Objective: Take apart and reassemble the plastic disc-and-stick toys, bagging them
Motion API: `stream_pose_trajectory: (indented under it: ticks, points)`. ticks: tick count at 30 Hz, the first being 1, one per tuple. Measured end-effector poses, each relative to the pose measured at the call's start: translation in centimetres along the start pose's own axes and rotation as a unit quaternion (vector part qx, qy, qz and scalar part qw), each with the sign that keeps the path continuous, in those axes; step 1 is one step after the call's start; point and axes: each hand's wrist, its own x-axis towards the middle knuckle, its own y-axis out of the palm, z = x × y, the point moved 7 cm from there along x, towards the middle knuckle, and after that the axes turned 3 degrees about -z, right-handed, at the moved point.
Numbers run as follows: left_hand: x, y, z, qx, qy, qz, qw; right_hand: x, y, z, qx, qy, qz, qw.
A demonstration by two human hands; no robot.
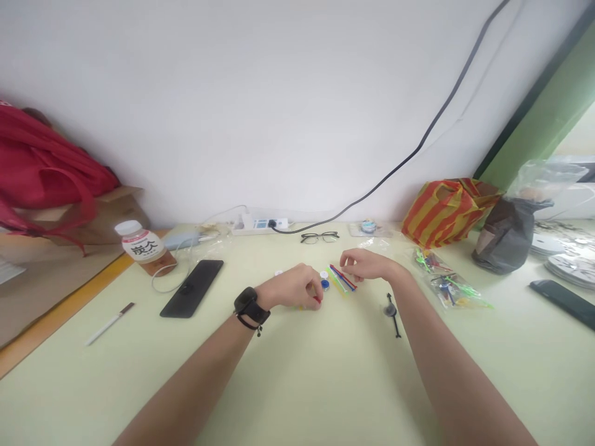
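Note:
My left hand, with a black watch on its wrist, pinches a small red piece between thumb and fingertips; most of the piece is hidden. Close beyond those fingers lie a blue disc and a white disc. Thin plastic sticks in red, blue, white and yellow-green lie side by side between my hands. Over their far end hovers my right hand, fingers loosely curled and apart, with nothing visible in them. Right of the sticks lies a black arrow-ended stick with a round piece on it.
Clear bags of coloured parts lie right, before a striped bag and a grey bag. Glasses and a power strip sit by the wall. Left are a black phone, a bottle and a pen.

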Motion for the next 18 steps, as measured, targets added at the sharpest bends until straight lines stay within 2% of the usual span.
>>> stream_pose_trajectory:
  ticks: [4,6,8,11,14,18]
  points:
    - [-0.1,-0.5,0.2,0.014,-0.005,-0.008,1.000,-0.8,-2.2,-2.0,-0.031,0.034,-0.023,0.999]
    - [-0.1,-0.6,0.5,0.011,-0.005,-0.017,1.000,-1.9,-3.1,-3.8,-0.045,0.062,-0.007,0.997]
    - [-0.1,-0.9,1.0,0.007,-0.004,-0.030,1.000,-3.3,-2.9,-6.4,-0.047,0.138,0.071,0.987]
    - [-0.3,-1.1,1.3,-0.004,0.001,-0.034,0.999,-4.9,-2.1,-9.0,0.008,0.219,0.141,0.965]
    - [-0.6,-1.4,0.7,-0.021,0.011,-0.036,0.999,-4.7,-1.1,-9.4,0.036,0.239,0.164,0.956]
    - [-0.8,-2.4,-0.3,-0.034,0.023,-0.069,0.997,-3.5,-0.2,-7.2,0.049,0.179,0.175,0.967]
